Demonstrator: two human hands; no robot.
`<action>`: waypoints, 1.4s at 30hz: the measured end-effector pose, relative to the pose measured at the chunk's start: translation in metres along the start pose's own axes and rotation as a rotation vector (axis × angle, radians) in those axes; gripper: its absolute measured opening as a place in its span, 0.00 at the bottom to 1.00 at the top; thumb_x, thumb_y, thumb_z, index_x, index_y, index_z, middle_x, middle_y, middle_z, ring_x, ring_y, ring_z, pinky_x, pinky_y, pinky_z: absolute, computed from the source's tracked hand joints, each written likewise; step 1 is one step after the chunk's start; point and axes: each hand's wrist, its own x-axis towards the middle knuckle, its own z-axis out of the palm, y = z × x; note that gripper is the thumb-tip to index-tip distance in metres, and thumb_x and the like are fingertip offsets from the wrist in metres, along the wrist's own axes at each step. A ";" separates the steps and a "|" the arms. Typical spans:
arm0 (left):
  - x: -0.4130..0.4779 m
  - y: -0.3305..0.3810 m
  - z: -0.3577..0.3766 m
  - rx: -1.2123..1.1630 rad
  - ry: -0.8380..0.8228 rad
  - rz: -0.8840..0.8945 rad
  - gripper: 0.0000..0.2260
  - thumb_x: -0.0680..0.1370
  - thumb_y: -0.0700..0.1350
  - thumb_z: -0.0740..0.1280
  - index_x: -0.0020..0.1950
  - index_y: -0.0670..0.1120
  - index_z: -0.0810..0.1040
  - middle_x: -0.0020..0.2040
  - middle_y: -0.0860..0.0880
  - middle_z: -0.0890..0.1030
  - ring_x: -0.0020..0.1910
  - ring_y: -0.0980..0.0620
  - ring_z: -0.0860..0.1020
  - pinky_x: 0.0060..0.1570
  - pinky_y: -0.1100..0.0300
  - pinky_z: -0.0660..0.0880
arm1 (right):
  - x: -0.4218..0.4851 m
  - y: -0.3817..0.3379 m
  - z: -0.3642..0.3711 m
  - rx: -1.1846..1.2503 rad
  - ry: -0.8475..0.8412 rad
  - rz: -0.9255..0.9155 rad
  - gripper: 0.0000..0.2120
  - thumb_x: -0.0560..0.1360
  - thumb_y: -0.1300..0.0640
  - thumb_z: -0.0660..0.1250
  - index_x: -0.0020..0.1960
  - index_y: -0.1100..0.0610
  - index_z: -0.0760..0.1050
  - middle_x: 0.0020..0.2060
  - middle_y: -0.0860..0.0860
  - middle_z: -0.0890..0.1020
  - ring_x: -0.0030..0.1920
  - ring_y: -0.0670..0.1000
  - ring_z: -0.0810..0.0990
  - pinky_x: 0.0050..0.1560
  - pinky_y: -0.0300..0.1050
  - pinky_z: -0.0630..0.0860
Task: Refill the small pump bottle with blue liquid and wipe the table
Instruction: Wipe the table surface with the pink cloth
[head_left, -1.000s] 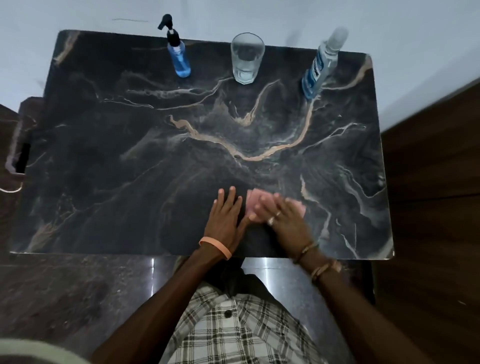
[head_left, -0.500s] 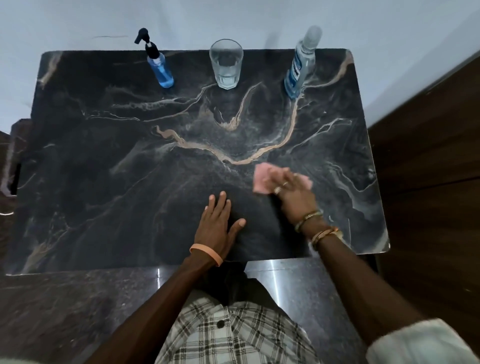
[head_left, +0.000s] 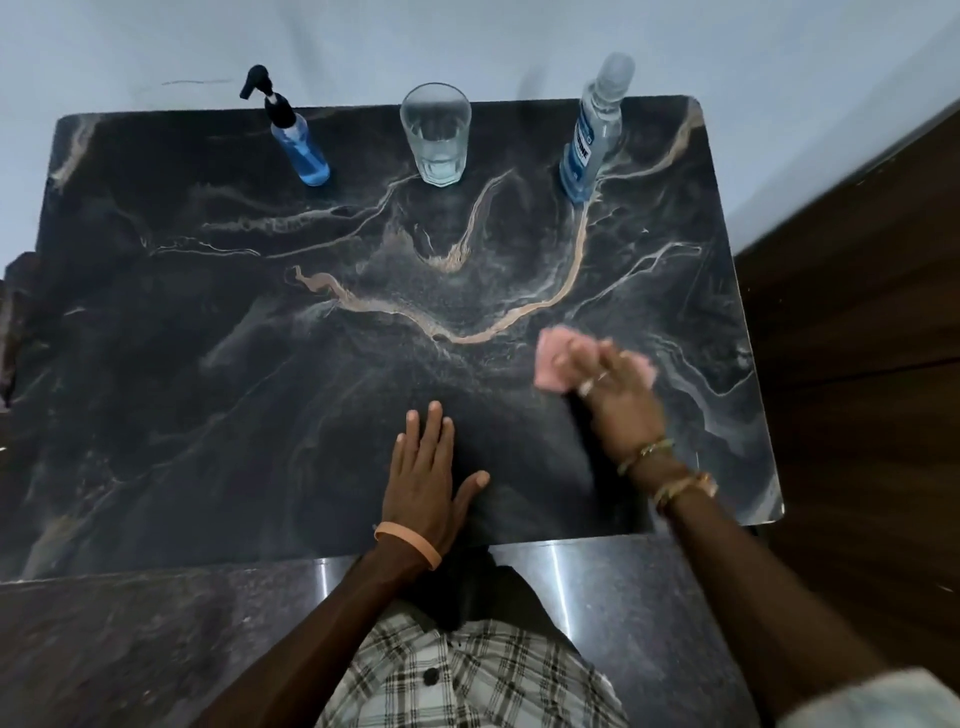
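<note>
Left hand (head_left: 423, 483): flat on the dark marble table (head_left: 208, 364) near its front edge, fingers straight and spread.
Right hand (head_left: 618, 395): motion-blurred; fingers appear extended, pressing a pink cloth (head_left: 553, 358), half hidden beneath them, right of centre.
Small pump bottle (head_left: 304, 150): far edge, left, holding blue liquid, well apart from both hands.
Alongside: glass (head_left: 436, 140), centre; larger blue bottle (head_left: 592, 140), right, label unreadable.

Wiping stroke: right hand (head_left: 621, 410) with pink cloth (head_left: 553, 364) swept away from front edge of table (head_left: 208, 364), outward and to right. Cloth began just beside left hand (head_left: 423, 483), touching its thumb; now clear gap between them. Cloth now close under rising right branch of tan vein (head_left: 498, 332). Right hand now motion-blurred. Head view shifted: pale sleeve (head_left: 872, 696) entered lower right corner.
</note>
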 end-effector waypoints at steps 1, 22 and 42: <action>0.000 0.000 -0.002 0.004 -0.010 0.006 0.38 0.76 0.67 0.43 0.78 0.44 0.47 0.78 0.48 0.38 0.76 0.47 0.35 0.75 0.52 0.39 | 0.010 0.022 -0.005 0.044 -0.037 0.193 0.28 0.72 0.67 0.63 0.70 0.52 0.71 0.72 0.53 0.70 0.70 0.64 0.66 0.71 0.57 0.63; 0.122 0.015 -0.076 -0.200 -0.003 0.107 0.30 0.79 0.59 0.59 0.75 0.42 0.61 0.78 0.42 0.55 0.77 0.45 0.52 0.75 0.52 0.52 | 0.035 -0.037 -0.020 0.070 -0.072 0.226 0.26 0.71 0.67 0.62 0.69 0.58 0.72 0.67 0.60 0.74 0.66 0.65 0.71 0.63 0.57 0.70; 0.091 -0.131 -0.126 -0.666 0.314 -0.151 0.17 0.81 0.47 0.62 0.67 0.40 0.73 0.69 0.43 0.72 0.70 0.48 0.68 0.70 0.57 0.63 | 0.226 -0.148 -0.014 0.079 -0.028 0.172 0.26 0.76 0.62 0.56 0.73 0.52 0.67 0.71 0.51 0.69 0.71 0.60 0.63 0.68 0.54 0.62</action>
